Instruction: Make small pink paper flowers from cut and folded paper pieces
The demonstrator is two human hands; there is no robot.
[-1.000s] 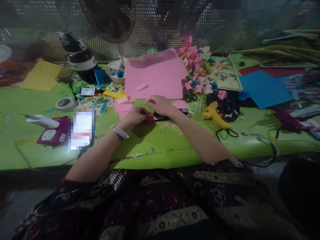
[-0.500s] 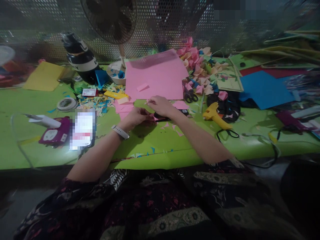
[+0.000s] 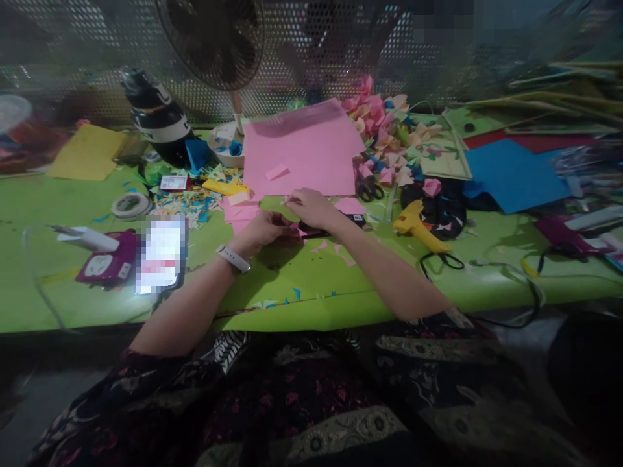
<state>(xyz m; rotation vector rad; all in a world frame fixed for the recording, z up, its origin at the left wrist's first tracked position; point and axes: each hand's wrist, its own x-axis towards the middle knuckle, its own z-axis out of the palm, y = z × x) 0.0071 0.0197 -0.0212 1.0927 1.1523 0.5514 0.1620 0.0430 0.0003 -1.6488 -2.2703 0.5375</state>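
Head view, left hand [image 3: 263, 231], grip unclear

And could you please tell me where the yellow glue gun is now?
In the head view, the yellow glue gun lies right of centre, to the right of the right hand and lower right of the scissors.

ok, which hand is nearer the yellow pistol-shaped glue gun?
Right. The right hand is to the left of the glue gun; the left hand is farther left, beyond the right hand.
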